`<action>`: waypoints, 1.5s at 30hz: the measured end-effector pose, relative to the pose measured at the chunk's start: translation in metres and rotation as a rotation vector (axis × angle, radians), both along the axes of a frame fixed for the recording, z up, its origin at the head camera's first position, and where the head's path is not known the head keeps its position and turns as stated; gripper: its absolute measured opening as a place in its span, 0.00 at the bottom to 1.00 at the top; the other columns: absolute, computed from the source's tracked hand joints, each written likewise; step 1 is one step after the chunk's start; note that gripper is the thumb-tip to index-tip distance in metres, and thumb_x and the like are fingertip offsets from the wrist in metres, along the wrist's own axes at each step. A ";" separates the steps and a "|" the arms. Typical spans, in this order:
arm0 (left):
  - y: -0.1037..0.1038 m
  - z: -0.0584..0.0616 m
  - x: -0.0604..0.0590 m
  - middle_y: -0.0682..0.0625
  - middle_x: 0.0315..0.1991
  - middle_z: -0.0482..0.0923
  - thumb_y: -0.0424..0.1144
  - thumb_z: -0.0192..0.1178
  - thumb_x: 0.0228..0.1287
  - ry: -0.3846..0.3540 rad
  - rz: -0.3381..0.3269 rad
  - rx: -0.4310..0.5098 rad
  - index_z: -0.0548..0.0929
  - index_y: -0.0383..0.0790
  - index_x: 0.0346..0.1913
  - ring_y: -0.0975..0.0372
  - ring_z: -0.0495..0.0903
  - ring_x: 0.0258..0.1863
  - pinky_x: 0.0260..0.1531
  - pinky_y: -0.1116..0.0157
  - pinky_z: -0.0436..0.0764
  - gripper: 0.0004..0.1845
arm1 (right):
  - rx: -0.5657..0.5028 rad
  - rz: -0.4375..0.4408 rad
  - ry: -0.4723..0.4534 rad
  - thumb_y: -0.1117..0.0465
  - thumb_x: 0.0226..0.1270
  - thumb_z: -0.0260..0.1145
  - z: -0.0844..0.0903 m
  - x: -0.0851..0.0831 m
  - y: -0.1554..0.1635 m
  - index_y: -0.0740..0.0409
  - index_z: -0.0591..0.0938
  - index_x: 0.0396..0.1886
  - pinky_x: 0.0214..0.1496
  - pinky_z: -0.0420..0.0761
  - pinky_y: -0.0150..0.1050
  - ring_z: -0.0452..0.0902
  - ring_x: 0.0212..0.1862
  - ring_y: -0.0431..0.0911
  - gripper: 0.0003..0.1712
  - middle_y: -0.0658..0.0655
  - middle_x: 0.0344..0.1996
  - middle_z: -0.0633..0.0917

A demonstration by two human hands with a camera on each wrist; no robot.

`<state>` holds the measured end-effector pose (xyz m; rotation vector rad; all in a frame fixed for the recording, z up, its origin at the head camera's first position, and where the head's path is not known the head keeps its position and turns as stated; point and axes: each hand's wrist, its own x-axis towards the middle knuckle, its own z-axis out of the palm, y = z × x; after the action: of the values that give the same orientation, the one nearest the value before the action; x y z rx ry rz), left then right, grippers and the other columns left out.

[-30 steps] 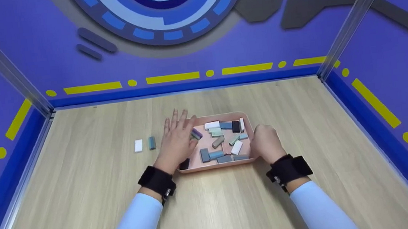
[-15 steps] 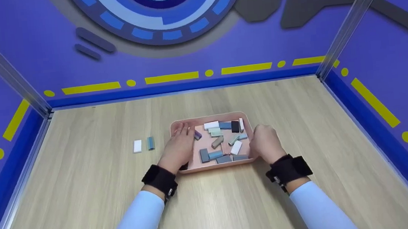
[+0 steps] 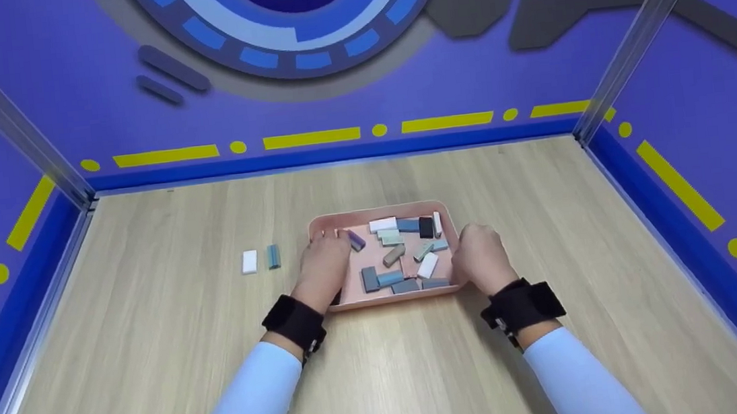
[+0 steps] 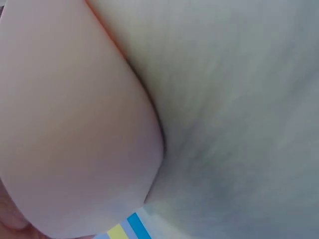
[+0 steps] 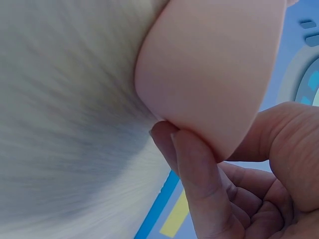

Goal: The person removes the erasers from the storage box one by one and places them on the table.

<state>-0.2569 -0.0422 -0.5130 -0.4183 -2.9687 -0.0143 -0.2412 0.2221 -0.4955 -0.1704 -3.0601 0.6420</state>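
A shallow pink tray [image 3: 386, 302] holds several small blocks, among them a purple one [image 3: 356, 240], a white one [image 3: 427, 266] and a black one [image 3: 426, 227]. My left hand [image 3: 325, 265] reaches into the tray's left side, fingertips bent down beside the purple block; what they touch is hidden. In the left wrist view the tray wall [image 4: 84, 124] covers nearly all of that hand. My right hand [image 3: 481, 257] grips the tray's right wall, thumb and fingers on either side of the rim, as the right wrist view shows.
Left of the tray, a white block [image 3: 249, 262] and a blue-green block [image 3: 273, 257] lie apart on the wooden table [image 3: 171, 334]. Purple-blue panels [image 3: 306, 118] enclose the table at the back and both sides.
My left hand has come down from above the tray's left edge into it, its spread fingers now bent. The right hand stays on the rim, and the two loose blocks have not moved.
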 end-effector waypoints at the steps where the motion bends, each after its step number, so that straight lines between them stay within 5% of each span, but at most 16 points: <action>1: -0.001 0.000 0.000 0.39 0.44 0.78 0.28 0.45 0.68 0.011 0.001 0.002 0.78 0.34 0.50 0.51 0.78 0.44 0.36 0.57 0.82 0.14 | -0.002 0.001 0.002 0.68 0.37 0.68 -0.001 0.000 0.000 0.61 0.81 0.21 0.29 0.76 0.40 0.72 0.28 0.48 0.06 0.61 0.25 0.82; 9: -0.009 -0.003 0.006 0.44 0.33 0.80 0.26 0.53 0.61 0.042 -0.044 0.042 0.83 0.38 0.36 0.55 0.80 0.33 0.29 0.59 0.81 0.09 | 0.005 0.006 -0.015 0.67 0.34 0.72 -0.006 0.003 -0.003 0.60 0.81 0.19 0.32 0.79 0.43 0.72 0.29 0.48 0.09 0.61 0.26 0.83; 17: -0.024 0.020 0.011 0.48 0.35 0.80 0.30 0.56 0.62 0.029 -0.040 0.300 0.81 0.41 0.39 0.60 0.80 0.35 0.36 0.63 0.80 0.06 | 0.006 0.010 -0.001 0.68 0.37 0.68 -0.006 0.003 -0.003 0.62 0.81 0.21 0.33 0.79 0.44 0.74 0.29 0.49 0.07 0.63 0.27 0.83; 22: -0.051 0.038 0.005 0.47 0.37 0.81 0.31 0.60 0.59 0.069 0.045 0.538 0.83 0.42 0.41 0.57 0.81 0.39 0.40 0.63 0.80 0.08 | 0.024 0.005 -0.002 0.69 0.43 0.63 -0.003 0.001 0.000 0.63 0.80 0.25 0.30 0.75 0.43 0.73 0.28 0.49 0.05 0.63 0.28 0.82; 28: -0.095 0.050 -0.001 0.40 0.43 0.83 0.33 0.58 0.61 0.074 0.254 0.753 0.80 0.37 0.51 0.53 0.83 0.41 0.38 0.60 0.82 0.14 | 0.037 0.014 -0.014 0.69 0.45 0.61 0.000 0.001 0.000 0.64 0.80 0.26 0.27 0.72 0.41 0.70 0.28 0.49 0.05 0.62 0.27 0.81; 33: -0.132 0.052 0.001 0.38 0.43 0.83 0.33 0.58 0.60 0.065 0.408 0.788 0.80 0.33 0.52 0.52 0.83 0.41 0.39 0.57 0.81 0.16 | 0.014 0.017 -0.026 0.69 0.42 0.66 0.002 0.000 -0.001 0.64 0.80 0.27 0.26 0.71 0.39 0.70 0.27 0.49 0.09 0.61 0.27 0.81; 41: -0.166 0.031 0.007 0.32 0.50 0.78 0.33 0.52 0.60 -0.060 0.545 0.769 0.79 0.27 0.51 0.45 0.79 0.48 0.46 0.52 0.78 0.18 | 0.036 0.029 0.024 0.68 0.46 0.62 0.002 -0.001 0.001 0.66 0.80 0.28 0.32 0.77 0.46 0.76 0.31 0.51 0.07 0.64 0.28 0.83; 45: -0.171 0.021 0.011 0.36 0.41 0.82 0.37 0.55 0.61 -0.094 0.598 0.736 0.82 0.31 0.41 0.48 0.81 0.38 0.36 0.55 0.78 0.13 | 0.032 0.037 0.039 0.69 0.43 0.63 0.000 -0.001 0.000 0.66 0.81 0.27 0.34 0.78 0.48 0.77 0.31 0.52 0.07 0.66 0.28 0.83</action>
<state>-0.2463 -0.2133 -0.4919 0.5610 -2.7662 -1.0222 -0.2421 0.2223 -0.4951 -0.0995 -3.0404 0.5909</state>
